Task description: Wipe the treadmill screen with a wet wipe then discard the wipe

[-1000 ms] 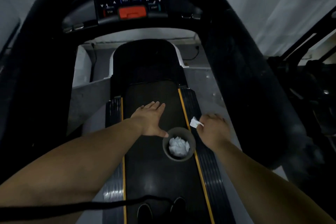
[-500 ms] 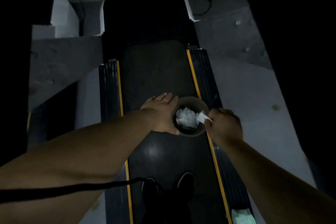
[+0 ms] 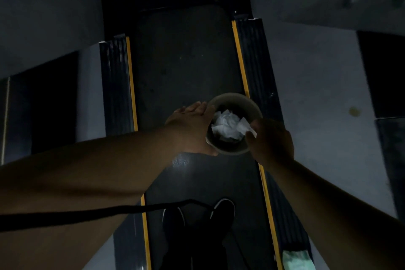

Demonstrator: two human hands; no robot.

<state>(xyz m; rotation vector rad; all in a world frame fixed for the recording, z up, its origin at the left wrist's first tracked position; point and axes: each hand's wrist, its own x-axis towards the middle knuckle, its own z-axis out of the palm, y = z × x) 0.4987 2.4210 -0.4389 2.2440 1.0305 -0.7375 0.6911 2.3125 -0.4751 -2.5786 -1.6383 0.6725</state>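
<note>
Wipe [image 3: 247,127] moved over bin [image 3: 233,149] | right hand [image 3: 270,140] grip pinching it | left hand [image 3: 190,129] grip open against rim | shoes [image 3: 197,215] nearby

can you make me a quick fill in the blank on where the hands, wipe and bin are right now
1. The small round bin stands on the treadmill ____.
2. The right hand holds a white ____ over the bin's rim.
3. The ____ hand rests against the bin's side.
4. Crumpled wipes already lie ____ the bin.

Missing words: belt; wipe; left; inside
</note>
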